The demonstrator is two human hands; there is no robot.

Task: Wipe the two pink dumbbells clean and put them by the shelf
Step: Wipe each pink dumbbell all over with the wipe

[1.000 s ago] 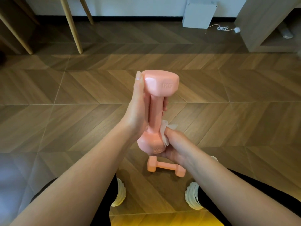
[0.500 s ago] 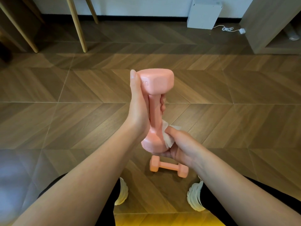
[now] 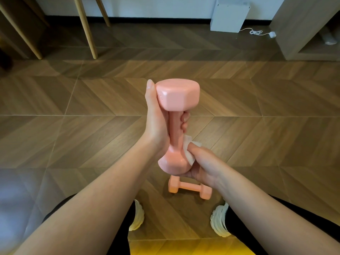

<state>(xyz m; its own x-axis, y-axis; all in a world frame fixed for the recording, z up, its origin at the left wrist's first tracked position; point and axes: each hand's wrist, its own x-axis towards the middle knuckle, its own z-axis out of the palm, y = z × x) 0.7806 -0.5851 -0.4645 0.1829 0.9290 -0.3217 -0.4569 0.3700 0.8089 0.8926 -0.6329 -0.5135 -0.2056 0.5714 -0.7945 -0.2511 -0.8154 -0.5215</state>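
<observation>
While the fingers (image 3: 184,120) of the left hand (image 3: 156,129) curl round the handle of the upright pink dumbbell (image 3: 177,97), the right hand (image 3: 204,164) pinches a wipe (image 3: 188,150) on its lower head; better to turn it, so every face gets wiped. The second dumbbell (image 3: 189,189) lies on the floor (image 3: 257,137).

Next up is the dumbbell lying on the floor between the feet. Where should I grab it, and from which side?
Take the floor dumbbell by its thin middle bar, coming from above. It lies flat, bar running roughly left to right, and the wider heads seem to keep the bar off the floor, leaving room to wrap round it.
</observation>
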